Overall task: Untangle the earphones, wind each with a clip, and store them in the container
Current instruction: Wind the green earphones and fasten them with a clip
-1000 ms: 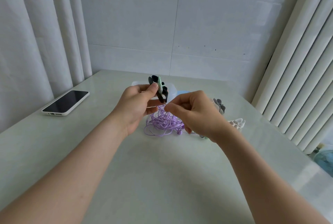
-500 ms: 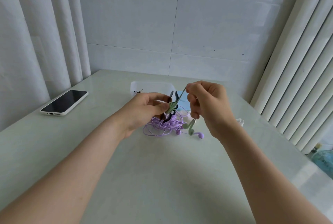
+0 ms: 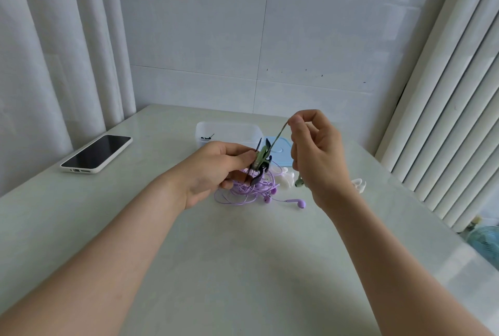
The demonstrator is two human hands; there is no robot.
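Since a second ago, the right hand (image 3: 316, 157) has gone up and away from the clip, and the green cord (image 3: 279, 137) is now pulled out in a straight, tight line. This hand is held up above the table. It pinches the top end of the cord between thumb and first finger, and its other fingers are curled. A green earbud (image 3: 299, 182) hangs just under it.

The left hand (image 3: 216, 170) is lower and to the left, a little apart from the right one. It grips a dark clip (image 3: 261, 161) with thumb and fingers. Green cord is wound round the middle of the clip and runs from there up to the right hand's pinch.

Under the two hands, a tangle of purple earphones (image 3: 243, 192) lies on the table, with one purple earbud (image 3: 301, 203) sticking out to the right. One white clip (image 3: 286, 180) lies beside the tangle. A second white clip (image 3: 359, 184) peeks out past the right wrist. Behind the hands stands a clear container (image 3: 226, 131) with something small and dark inside. A blue lid (image 3: 282, 150) lies just beside it.

The table (image 3: 243, 268) is pale green and shiny. A phone (image 3: 95, 153) in a white case lies screen up near the left edge. White curtains (image 3: 54, 52) hang on the left, a white tiled wall (image 3: 270, 38) is at the back, and white blinds (image 3: 445, 92) hang on the right.
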